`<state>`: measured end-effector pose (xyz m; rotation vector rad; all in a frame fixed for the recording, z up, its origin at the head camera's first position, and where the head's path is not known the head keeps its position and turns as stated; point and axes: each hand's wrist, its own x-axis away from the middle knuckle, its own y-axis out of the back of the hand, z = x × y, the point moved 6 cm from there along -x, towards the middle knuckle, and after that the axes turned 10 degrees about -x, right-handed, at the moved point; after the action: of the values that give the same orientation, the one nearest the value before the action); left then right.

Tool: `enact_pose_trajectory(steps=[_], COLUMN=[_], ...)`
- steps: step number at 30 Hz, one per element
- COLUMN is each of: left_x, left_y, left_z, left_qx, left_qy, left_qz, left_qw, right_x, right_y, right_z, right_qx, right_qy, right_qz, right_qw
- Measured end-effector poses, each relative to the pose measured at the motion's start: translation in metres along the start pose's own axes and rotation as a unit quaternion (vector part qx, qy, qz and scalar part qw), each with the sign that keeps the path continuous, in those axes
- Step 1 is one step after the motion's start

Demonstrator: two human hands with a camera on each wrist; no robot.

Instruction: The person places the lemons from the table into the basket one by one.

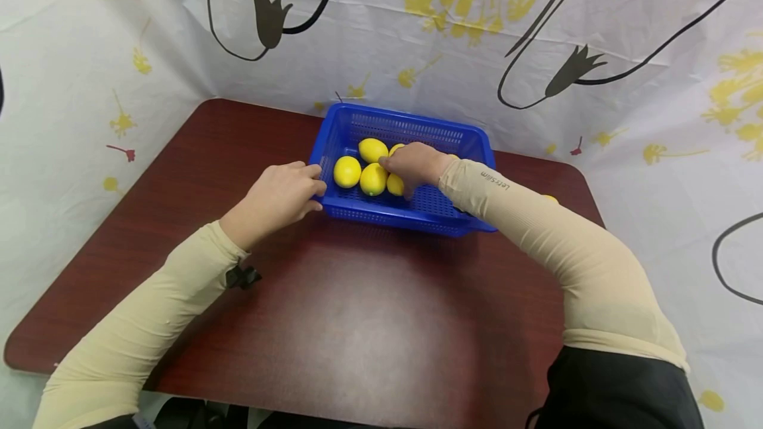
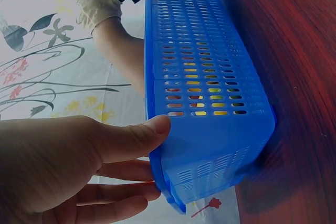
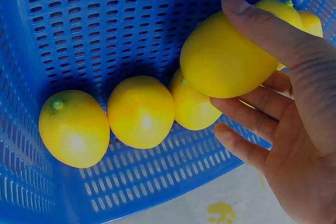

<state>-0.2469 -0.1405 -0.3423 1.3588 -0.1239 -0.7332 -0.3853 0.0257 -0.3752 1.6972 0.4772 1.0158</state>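
Note:
A blue plastic basket (image 1: 393, 216) with slotted walls stands toward the back of the table. My left hand (image 1: 274, 198) grips its left rim near the front corner; in the left wrist view the thumb (image 2: 152, 129) presses the outer wall. My right hand (image 1: 417, 163) reaches inside the basket. In the right wrist view it holds a lemon (image 3: 228, 59) between thumb and fingers, above other lemons. Several yellow lemons lie in the basket, among them a left one (image 1: 347, 172), a back one (image 1: 373, 150) and a front one (image 1: 373, 180). My right hand and forearm hide others.
The dark red wooden table (image 1: 334, 323) has rounded corners. A patterned white cloth (image 1: 381, 38) hangs behind and beside it. Beyond my right sleeve, a small yellow thing (image 1: 550, 198), mostly hidden, shows to the right of the basket.

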Motion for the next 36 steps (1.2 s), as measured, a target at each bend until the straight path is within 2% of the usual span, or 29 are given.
enact_pose_trajectory(steps=[11,20,31,36], left_x=[0.001,0.001,0.000,-0.001], left_y=[0.001,0.000,0.001,0.001], left_z=[-0.001,-0.001,-0.001,-0.001], left_qx=[-0.001,-0.001,-0.006,-0.007], left_qy=[0.001,0.000,0.000,0.000], left_qz=[0.001,0.000,-0.002,-0.004], left_qw=[1.0000,1.0000,1.0000,1.0000], right_x=[0.001,-0.001,-0.002,-0.001], right_y=[-0.004,-0.012,-0.014,-0.013], right_z=[0.003,-0.003,-0.006,-0.004], right_qx=[0.008,-0.030,-0.028,-0.023], right_qy=[0.014,-0.035,-0.043,-0.033], right_qz=[0.005,0.024,0.017,0.013], right_qw=[0.9999,0.9986,0.9985,0.9991])
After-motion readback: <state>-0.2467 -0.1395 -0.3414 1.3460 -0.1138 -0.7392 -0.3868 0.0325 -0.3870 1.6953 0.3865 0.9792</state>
